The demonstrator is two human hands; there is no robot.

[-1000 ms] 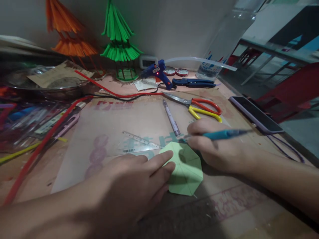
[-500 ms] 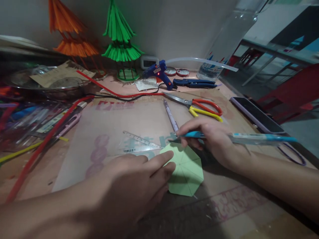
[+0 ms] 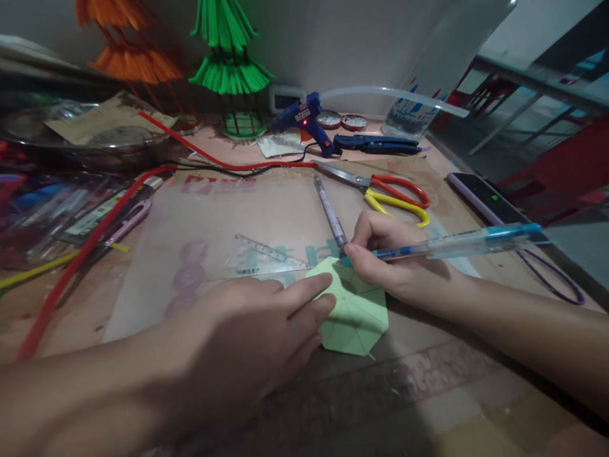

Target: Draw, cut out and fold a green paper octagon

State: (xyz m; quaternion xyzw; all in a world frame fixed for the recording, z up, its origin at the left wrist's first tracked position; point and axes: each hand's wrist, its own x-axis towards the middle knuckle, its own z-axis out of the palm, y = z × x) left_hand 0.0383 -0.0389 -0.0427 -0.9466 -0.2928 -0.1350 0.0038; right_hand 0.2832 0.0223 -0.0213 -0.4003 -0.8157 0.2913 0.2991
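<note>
Two hands are busy at the green paper octagon [image 3: 356, 314], which lies flat on the worktop [image 3: 476, 393]. The left hand [image 3: 247, 343] hasn't budged: its grip is spread flat and pins the octagon's left edge. The right hand [image 3: 385, 260], its grip pinching the blue pen [image 3: 457, 244], was hovering half a second ago. Now the tip meets the octagon's top corner, so marking looks to be resuming. The red print on the clear sheet [image 3: 266, 209] beyond the octagon and the ruler's [image 3: 269, 260] small text are too blurred to read.

pale green paper [image 3: 358, 320], an octagon with creases meeting at its centre, lies flat on the table [image 3: 451, 393]. blue, clear-barrelled pen [image 3: 457, 244] is nearly level, tip at the paper's far edge.
</note>
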